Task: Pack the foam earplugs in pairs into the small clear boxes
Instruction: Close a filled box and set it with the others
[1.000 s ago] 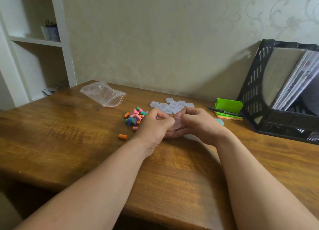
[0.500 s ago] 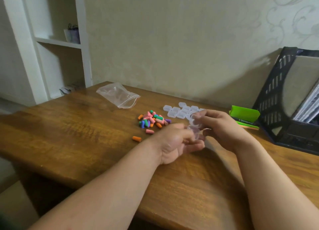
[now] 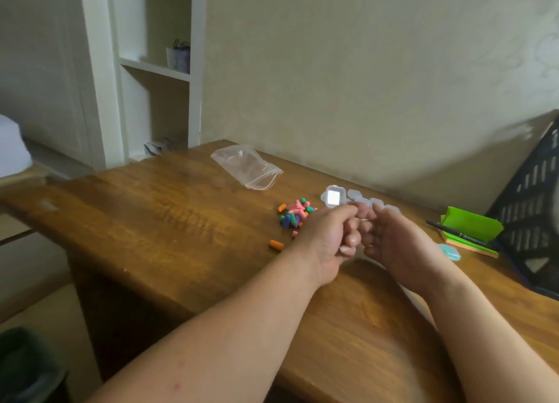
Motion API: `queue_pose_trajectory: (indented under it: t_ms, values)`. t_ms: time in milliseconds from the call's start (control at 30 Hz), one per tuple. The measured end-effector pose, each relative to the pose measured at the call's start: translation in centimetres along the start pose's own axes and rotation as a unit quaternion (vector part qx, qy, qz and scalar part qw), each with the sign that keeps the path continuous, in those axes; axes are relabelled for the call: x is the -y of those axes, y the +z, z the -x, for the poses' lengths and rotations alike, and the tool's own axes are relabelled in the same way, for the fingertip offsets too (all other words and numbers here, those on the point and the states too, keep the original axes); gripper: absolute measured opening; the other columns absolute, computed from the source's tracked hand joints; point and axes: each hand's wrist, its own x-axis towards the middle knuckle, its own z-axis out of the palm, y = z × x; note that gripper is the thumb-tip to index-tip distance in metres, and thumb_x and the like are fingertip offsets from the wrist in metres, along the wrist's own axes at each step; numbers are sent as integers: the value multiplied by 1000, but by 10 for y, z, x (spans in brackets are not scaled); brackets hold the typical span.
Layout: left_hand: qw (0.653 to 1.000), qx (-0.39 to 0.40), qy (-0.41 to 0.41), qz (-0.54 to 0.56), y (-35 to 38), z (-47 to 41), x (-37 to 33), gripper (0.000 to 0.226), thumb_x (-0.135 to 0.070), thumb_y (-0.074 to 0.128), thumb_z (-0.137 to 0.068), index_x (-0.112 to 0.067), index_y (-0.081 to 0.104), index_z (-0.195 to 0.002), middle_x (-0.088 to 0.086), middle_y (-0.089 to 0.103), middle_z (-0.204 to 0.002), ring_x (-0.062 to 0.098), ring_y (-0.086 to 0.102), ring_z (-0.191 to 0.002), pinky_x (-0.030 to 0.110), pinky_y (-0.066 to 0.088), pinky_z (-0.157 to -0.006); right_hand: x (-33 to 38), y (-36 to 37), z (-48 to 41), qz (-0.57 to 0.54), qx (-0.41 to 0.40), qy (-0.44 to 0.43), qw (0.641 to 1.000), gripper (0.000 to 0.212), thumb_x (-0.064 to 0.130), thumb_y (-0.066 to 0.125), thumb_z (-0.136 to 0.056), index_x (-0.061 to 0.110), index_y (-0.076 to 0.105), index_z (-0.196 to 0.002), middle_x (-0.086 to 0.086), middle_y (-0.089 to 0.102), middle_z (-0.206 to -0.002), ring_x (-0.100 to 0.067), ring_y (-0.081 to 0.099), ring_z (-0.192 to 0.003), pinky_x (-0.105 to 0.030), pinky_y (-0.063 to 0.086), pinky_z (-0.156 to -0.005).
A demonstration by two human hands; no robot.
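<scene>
- Fingers curling, left hand (image 3: pixel 332 239) and right hand (image 3: pixel 390 242) are touching; cannot tell what they're gripping.
- Foam earplugs (image 3: pixel 295 215) are lying just left of them, small clear boxes (image 3: pixel 333 197) just beyond.

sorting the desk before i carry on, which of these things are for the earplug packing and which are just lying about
For the job:
earplugs
stray orange earplug
boxes

Lying about:
bag
green pad
pen
rack
small teal thing
</scene>
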Motion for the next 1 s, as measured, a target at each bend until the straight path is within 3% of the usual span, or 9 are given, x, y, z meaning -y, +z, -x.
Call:
queue_pose_trajectory:
  t_ms: [100,200,267,367,467,667,733,800,1000]
  values:
    - [997,-13,62,-34,4,-1,3,23,-17,53,-111,-17,69,-96,-1,48,-65,10,41,-51,21,25,-45,-3,15,3,94,-68,-20,993,33,37,58,-108,11,77,-98,-13,67,-84,-19,60,-74,-29,48,-63]
    - [970,9,131,-205,9,-1,18,32,-35,53,-108,-36,71,-82,-5,54,-64,16,49,-60,31,42,-58,0,31,10,299,-127,-90,941,26,6,53,-107,12,66,-85,-3,66,-64,0,69,-62,-8,43,-48]
    - [961,2,145,-236,10,-1,18,33,-41,52,-107,-36,68,-78,-9,55,-64,14,51,-64,32,45,-66,0,38,8,382,-135,-121,906,32,1,53,-105,21,59,-80,5,61,-68,9,67,-68,-5,43,-51]
    - [985,-11,162,-60,5,-1,-1,24,-19,50,-111,-20,66,-93,-3,45,-64,10,40,-53,21,29,-48,-6,45,0,445,-134,-139,874,30,7,60,-98,27,60,-77,9,68,-72,-1,65,-69,-11,41,-53]
    - [983,-55,147,98,-9,-7,-19,21,-13,48,-112,-12,62,-96,-3,46,-64,10,37,-50,21,21,-43,-12,60,-5,486,-80,-136,860,18,22,65,-96,34,61,-83,13,71,-78,0,65,-74,-17,41,-60]
    - [978,-98,101,153,-29,-7,-31,18,-15,52,-110,-13,64,-97,-4,49,-65,10,38,-51,21,23,-45,-9,82,-16,577,-31,-114,808,9,35,64,-99,32,63,-91,8,69,-84,-10,64,-75,-39,60,-74]
    - [982,-90,91,138,-38,-3,-34,16,-16,54,-110,-12,64,-98,-3,48,-66,10,38,-52,21,23,-46,-7,81,-19,570,-19,-114,814,11,39,63,-101,31,67,-94,9,70,-85,-11,66,-77,-42,61,-77]
    - [986,-84,82,117,-50,2,-36,16,-17,53,-110,-12,64,-100,-2,48,-68,11,37,-53,23,22,-48,-3,78,-22,517,-25,-105,849,12,40,67,-101,31,72,-97,10,73,-88,-9,68,-80,-36,60,-76]
    - [991,-55,122,20,-58,8,-31,20,-17,49,-114,-9,64,-104,2,51,-71,12,38,-54,22,24,-46,19,73,-32,272,-155,-148,938,22,41,77,-98,20,77,-89,2,73,-78,-13,66,-73,-34,53,-65]
